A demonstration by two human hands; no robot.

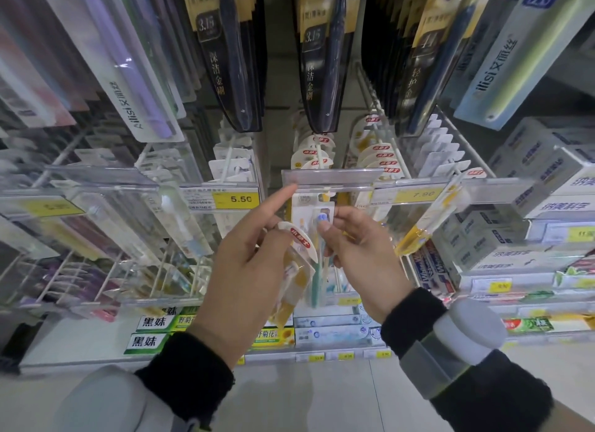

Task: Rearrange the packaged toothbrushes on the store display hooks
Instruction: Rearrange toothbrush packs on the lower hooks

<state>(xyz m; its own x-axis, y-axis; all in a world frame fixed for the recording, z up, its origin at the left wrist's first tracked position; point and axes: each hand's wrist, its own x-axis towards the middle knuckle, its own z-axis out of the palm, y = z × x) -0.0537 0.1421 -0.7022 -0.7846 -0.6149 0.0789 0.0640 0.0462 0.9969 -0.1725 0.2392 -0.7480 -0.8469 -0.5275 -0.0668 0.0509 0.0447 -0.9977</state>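
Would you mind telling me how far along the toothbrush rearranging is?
Midway, it seems. Done: the hooks behind already carry rows of packs. In hand: the left hand holds a yellow toothbrush pack; the right hand pinches the pack hanging on the front hook. Left: hanging the held pack.

Yellow price tag (237,199) reads "5.50"; fainter tag (419,194), right, "7.90". Black toothbrush packs (211,26) show "3.15". Left pack (124,101) and far-right box (492,66): "Ailisi". Near toothpaste boxes (155,321): "黑妹".
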